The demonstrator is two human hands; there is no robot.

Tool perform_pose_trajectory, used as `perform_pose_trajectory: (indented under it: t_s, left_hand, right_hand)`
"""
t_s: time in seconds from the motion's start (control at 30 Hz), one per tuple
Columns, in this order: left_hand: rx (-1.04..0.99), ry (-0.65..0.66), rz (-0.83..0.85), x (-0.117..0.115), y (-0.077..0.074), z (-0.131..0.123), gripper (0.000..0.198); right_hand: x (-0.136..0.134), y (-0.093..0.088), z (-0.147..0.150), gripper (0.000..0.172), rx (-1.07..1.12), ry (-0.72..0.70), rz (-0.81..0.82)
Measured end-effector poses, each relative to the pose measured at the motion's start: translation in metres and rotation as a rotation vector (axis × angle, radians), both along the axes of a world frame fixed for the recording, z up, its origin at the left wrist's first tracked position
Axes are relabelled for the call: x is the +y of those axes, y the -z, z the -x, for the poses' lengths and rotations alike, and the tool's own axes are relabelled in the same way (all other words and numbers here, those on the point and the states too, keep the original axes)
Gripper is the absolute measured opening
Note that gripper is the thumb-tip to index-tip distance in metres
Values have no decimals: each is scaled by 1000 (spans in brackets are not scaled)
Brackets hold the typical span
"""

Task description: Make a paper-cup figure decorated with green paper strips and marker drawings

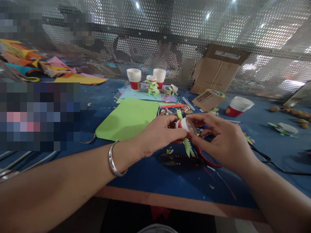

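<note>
Over a blue table (150,176), the left hand (160,132) and right hand (220,137) meet, fingers bent, clasping a small white-and-red cup piece (185,125) between them, right of the green sheet (128,118).

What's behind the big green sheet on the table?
Behind the green sheet are blue paper, two cup stacks and two little green-and-white crafts. One craft partly hides the right stack. What's under the paper is covered.

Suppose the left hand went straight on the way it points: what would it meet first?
Beyond the small white cup it holds, probably the right hand, facing it across the cup; exact depth is hard to judge.
</note>
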State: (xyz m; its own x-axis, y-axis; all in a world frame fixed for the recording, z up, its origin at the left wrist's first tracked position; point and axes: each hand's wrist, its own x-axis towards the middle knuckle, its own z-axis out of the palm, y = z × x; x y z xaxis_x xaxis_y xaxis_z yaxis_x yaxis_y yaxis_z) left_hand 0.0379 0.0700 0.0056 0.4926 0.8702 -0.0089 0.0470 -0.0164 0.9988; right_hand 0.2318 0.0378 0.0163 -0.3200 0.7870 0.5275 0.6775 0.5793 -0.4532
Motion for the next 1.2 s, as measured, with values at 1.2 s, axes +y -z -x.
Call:
perform_pose_trajectory:
  t_s: [1.2]
  left_hand:
    - [-252,42,317,-3,-15,1,9]
  right_hand:
    - [1,-1,-1,34,-14,7,-31]
